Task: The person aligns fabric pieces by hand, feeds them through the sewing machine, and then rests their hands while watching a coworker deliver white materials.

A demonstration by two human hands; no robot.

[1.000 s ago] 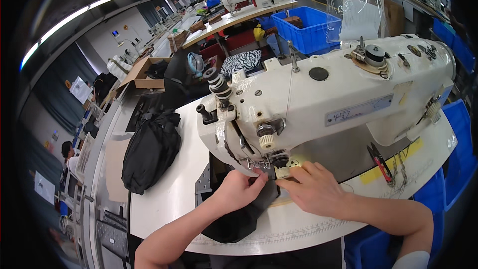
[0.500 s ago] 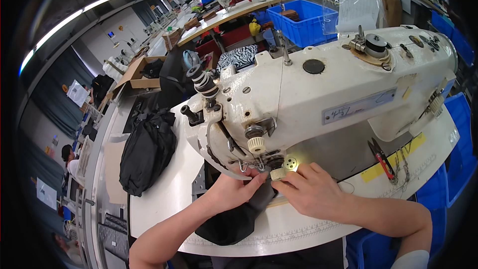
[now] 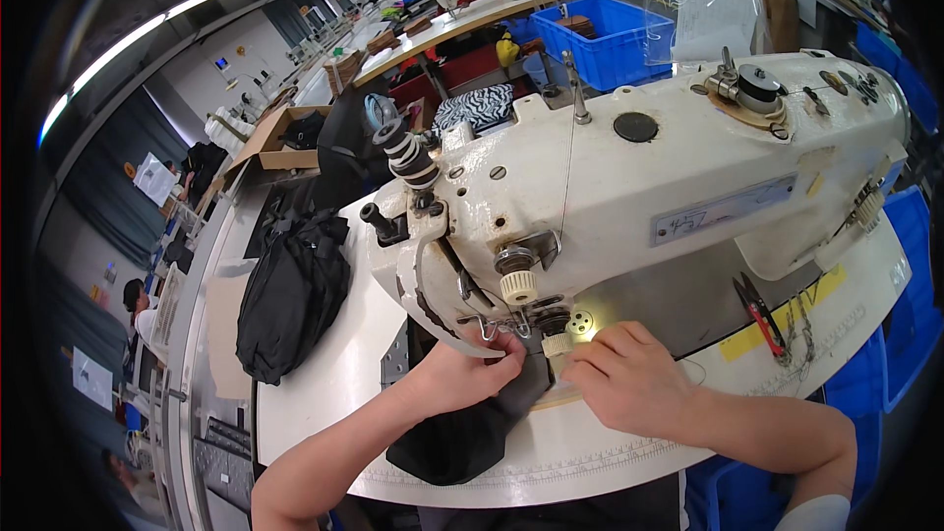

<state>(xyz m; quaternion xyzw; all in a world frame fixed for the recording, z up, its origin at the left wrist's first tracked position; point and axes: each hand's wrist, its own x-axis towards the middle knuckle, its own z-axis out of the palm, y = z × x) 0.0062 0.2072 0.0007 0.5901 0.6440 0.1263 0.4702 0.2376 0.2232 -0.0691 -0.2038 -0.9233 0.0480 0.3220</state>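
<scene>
A white sewing machine (image 3: 610, 197) fills the middle and right. My left hand (image 3: 472, 369) reaches under its head at the presser foot (image 3: 511, 324), fingers closed around something I cannot make out. Just right of the needle area, my right hand (image 3: 624, 379) has its fingers curled together beside a small cream knob (image 3: 556, 344); whatever they pinch is too small to name. Black fabric (image 3: 442, 442) lies below both hands. A lamp (image 3: 581, 321) shines by the needle. On the machine's left lies a black fabric bundle (image 3: 290, 305).
Red-handled snips (image 3: 762, 320) lie on the table (image 3: 590, 467) at right. Blue bins (image 3: 900, 334) flank the table; another blue bin (image 3: 615, 54) is behind. A cardboard box (image 3: 275, 147) and other machines stand farther back. A seated person (image 3: 138, 305) is at far left.
My right hand has drawn slightly right, its fingers more bunched. My left hand stays under the head, a little farther left in view. The view has shifted slightly.
</scene>
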